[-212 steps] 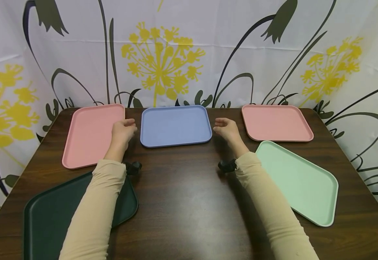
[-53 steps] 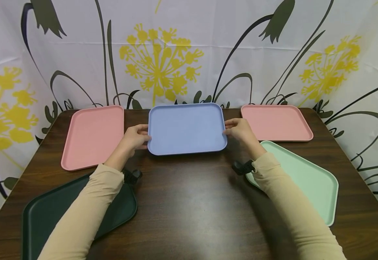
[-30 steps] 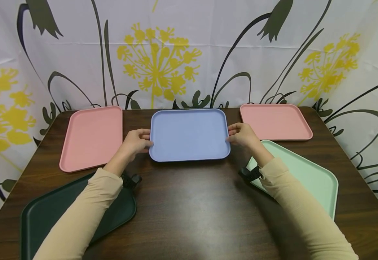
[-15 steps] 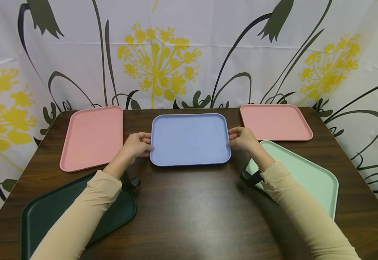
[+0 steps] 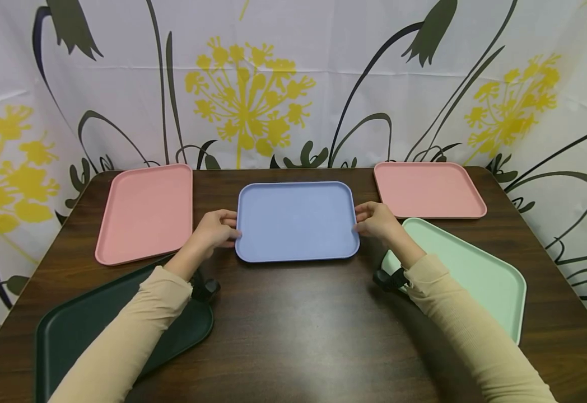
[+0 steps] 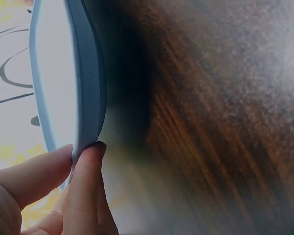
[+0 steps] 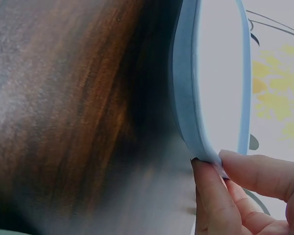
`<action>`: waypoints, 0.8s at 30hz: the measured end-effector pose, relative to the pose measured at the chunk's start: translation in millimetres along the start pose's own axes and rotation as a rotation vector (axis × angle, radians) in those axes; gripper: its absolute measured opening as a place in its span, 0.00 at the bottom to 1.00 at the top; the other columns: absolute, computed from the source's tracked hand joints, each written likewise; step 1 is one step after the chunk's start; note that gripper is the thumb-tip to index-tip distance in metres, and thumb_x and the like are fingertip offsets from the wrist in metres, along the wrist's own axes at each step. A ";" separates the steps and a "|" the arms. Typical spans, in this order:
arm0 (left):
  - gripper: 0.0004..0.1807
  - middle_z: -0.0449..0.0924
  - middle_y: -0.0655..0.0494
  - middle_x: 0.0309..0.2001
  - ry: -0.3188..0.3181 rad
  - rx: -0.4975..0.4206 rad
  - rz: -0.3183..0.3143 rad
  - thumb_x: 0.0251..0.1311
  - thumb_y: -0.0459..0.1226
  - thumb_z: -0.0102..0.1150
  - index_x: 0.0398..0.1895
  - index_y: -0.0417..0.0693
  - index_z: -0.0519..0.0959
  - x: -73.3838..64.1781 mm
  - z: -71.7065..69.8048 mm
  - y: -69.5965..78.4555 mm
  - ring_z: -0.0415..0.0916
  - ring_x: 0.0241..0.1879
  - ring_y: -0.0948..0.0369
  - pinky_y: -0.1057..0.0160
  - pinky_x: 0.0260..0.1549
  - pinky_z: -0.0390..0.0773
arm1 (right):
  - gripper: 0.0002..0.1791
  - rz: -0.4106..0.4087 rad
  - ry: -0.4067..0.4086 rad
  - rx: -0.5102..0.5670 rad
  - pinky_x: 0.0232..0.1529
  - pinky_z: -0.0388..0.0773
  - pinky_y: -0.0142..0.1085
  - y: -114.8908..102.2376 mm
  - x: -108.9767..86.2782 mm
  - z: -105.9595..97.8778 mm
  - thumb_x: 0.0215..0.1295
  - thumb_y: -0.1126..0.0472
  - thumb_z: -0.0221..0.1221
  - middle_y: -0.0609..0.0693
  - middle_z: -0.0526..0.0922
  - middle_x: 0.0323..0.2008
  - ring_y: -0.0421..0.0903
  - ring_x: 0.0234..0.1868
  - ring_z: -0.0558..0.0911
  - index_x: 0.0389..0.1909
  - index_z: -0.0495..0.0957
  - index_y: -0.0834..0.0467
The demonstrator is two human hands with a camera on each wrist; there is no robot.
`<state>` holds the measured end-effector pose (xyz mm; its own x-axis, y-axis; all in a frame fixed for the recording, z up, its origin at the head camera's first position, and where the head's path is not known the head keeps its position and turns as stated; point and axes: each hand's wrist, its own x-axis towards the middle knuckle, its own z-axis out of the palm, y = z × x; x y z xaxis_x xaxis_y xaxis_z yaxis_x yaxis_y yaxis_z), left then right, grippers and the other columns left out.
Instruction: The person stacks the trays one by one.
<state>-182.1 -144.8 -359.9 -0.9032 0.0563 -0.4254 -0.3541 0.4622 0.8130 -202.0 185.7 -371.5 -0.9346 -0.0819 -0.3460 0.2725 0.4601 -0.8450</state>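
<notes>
A blue rectangular tray (image 5: 297, 222) lies level between both hands in the head view, its shadow on the wood just below it. My left hand (image 5: 216, 230) pinches its left short edge, thumb over the rim and fingers under it. On the opposite short edge my right hand (image 5: 375, 221) grips in the same way. The left wrist view has the tray's rim (image 6: 90, 73) between thumb and fingertips, with a dark gap of shadow toward the table. Likewise the right wrist view has the thumb (image 7: 255, 169) on the rim and fingers beneath the tray (image 7: 220, 73).
Pink trays lie at the back left (image 5: 147, 215) and back right (image 5: 429, 190). A dark green tray (image 5: 87, 324) is partly under the left forearm. The right forearm crosses a mint tray (image 5: 475, 274). A flowered curtain (image 5: 344, 67) hangs behind the brown table (image 5: 283, 336).
Both hands came to the blue tray's short edges and took hold of it. The tray has since moved slightly right and toward the person. The other trays have stayed put.
</notes>
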 end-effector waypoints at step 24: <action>0.31 0.67 0.32 0.62 -0.043 0.006 -0.024 0.61 0.24 0.53 0.68 0.29 0.58 -2.5 4.3 -2.2 0.76 0.42 0.58 0.62 0.39 0.85 | 0.27 0.033 -0.012 0.005 0.39 0.84 0.32 10.7 0.1 4.6 0.55 0.78 0.57 0.51 0.73 0.34 0.38 0.30 0.74 0.58 0.67 0.74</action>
<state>-178.0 -142.1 -362.3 -0.8834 0.0829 -0.4613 -0.3740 0.4687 0.8003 -198.2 186.5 -382.5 -0.9223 -0.0770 -0.3787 0.3045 0.4586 -0.8349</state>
